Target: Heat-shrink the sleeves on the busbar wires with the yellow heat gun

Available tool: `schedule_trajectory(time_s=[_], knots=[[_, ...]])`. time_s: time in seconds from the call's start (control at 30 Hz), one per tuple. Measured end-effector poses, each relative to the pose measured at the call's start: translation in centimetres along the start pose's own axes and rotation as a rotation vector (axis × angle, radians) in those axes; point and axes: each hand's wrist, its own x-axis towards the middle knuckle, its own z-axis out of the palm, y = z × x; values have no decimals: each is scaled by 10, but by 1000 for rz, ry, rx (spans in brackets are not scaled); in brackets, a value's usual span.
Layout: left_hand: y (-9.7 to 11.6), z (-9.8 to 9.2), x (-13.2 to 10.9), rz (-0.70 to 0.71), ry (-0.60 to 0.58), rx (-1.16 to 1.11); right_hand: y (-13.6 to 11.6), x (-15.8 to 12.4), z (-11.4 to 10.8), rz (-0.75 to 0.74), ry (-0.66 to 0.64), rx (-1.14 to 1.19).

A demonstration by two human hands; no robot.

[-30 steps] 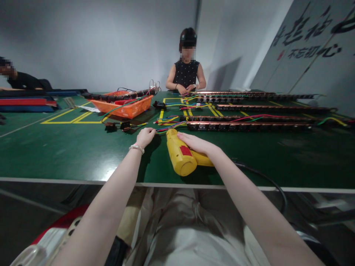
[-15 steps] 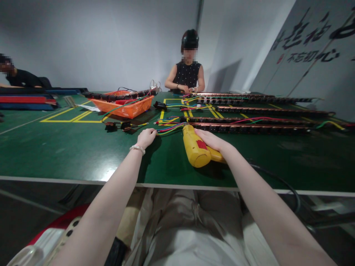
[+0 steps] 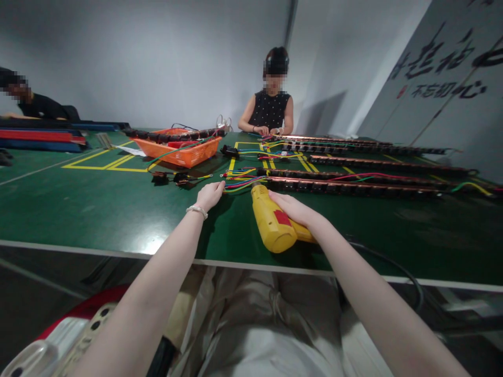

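My right hand (image 3: pixel 293 208) is closed around the handle of a yellow heat gun (image 3: pixel 271 220), whose nozzle points away from me at the wires. My left hand (image 3: pixel 211 195) pinches the ends of a bundle of coloured wires (image 3: pixel 243 184), blue, red and yellow-green. These wires run right into the near end of a long black strip with copper bars (image 3: pixel 346 187). A second, similar strip lies just behind it. The gun's nozzle tip is close to where the wires meet the strip; whether it touches them I cannot tell.
An orange basket (image 3: pixel 184 153) holds black strips and wires at the back left. Black connectors (image 3: pixel 184 179) lie left of my left hand. More strips (image 3: pixel 393 162) stretch across the right. A co-worker (image 3: pixel 271 107) works opposite; another person sits far left. The gun's cable (image 3: pixel 387 256) trails right.
The heat gun has shifted slightly left and toward me, with my right hand still around it. My left hand keeps its pinch on the wires. The whole view has tilted a little.
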Motion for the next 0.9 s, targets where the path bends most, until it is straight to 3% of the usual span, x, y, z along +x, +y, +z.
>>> schedule_trajectory(time_s=[0.3,0.5,0.9], knots=[[1,2,1,-6,1,-62,-43,-7,35,-85,-84,-67],[-6,5,6,43,-5,-115,-57,0,57,-108,-136,-91],[-5,3,4,22,-18,-76,-48,6,44,-146,-163,0]])
